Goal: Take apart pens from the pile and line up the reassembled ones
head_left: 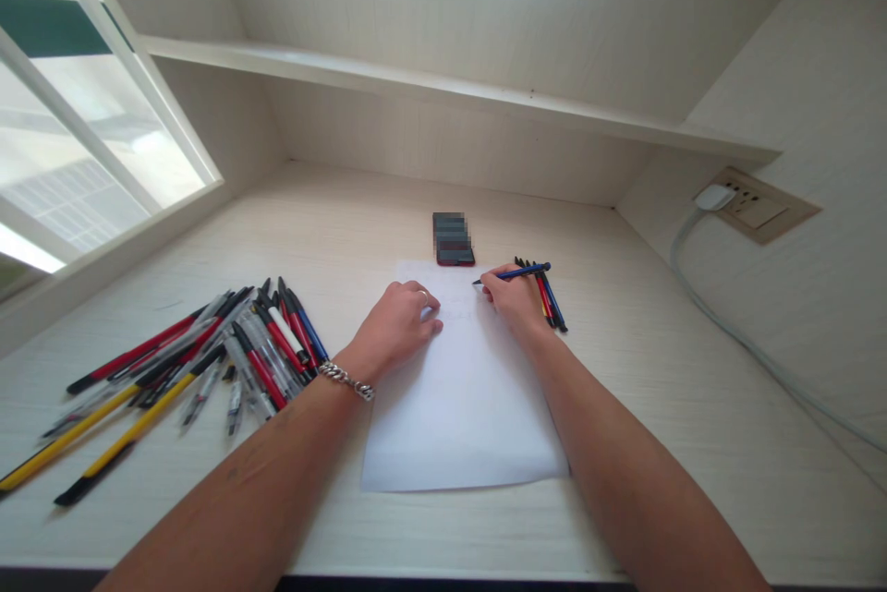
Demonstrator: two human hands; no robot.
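Note:
A white sheet of paper (464,416) lies on the desk in front of me. My right hand (511,296) is closed around a blue pen (523,272), whose dark tip points left at the upper part of the sheet. Faint marks show there, too small to read. Resting on the paper's left side, my left hand (402,322) holds nothing; its fingers are slightly bent and the thumb is apart. It wears a ring, and a chain bracelet (346,380) circles the wrist. Just beyond the sheet lies a phone (454,241) with a blurred screen.
Left of my left arm spreads a pile of pens (208,343) in red, black, yellow, blue and clear. Several more pens (552,301) lie side by side beyond my right wrist. A shelf (443,82) spans the back; a plugged-in charger (713,197) trails a cable (727,324) at right.

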